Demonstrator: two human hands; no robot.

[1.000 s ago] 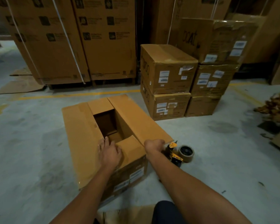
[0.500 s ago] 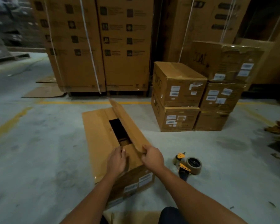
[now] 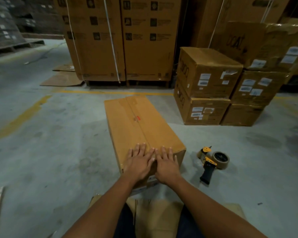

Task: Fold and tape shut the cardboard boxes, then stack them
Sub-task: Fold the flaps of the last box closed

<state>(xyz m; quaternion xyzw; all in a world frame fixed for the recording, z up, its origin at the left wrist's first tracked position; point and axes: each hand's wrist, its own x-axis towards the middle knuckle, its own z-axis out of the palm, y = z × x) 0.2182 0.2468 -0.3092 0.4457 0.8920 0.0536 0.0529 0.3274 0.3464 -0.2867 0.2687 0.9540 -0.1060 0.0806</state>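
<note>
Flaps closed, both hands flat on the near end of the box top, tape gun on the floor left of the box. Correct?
One error: the tape gun lies on the floor right of the box, not left; the head view shows it. The rest holds: flaps closed, left hand and right hand flat on the near end of the top.

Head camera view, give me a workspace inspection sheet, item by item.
Surface: concrete floor with a yellow line painted on it.
Job's things: cardboard box, flaps folded shut at a centre seam; tape dispenser lying on the floor to its right; stacked boxes behind.
Clutter: flattened cardboard at far left.
Hands: left hand and right hand press flat on the box's near end.
Cables: nothing seen.
Surroundings: tall strapped cartons at the back.
</note>
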